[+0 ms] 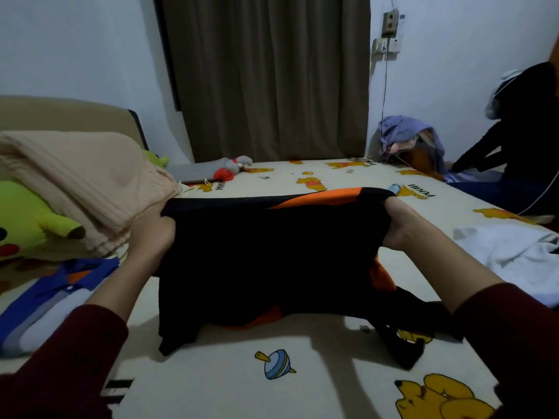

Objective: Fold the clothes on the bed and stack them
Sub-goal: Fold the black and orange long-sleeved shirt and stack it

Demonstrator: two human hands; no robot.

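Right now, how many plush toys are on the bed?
3: a yellow plush at the left edge, a green one behind the beige knit, a grey one by the curtain. Others may be hidden.

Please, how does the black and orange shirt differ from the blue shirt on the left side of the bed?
The black and orange shirt is lifted off the bed, gripped at its top edge by the left hand and the right hand; the blue shirt lies flat and no hand touches it. The first is mostly black with orange panels; the second is blue with white and a little orange. Both are over the cartoon-print bedsheet.
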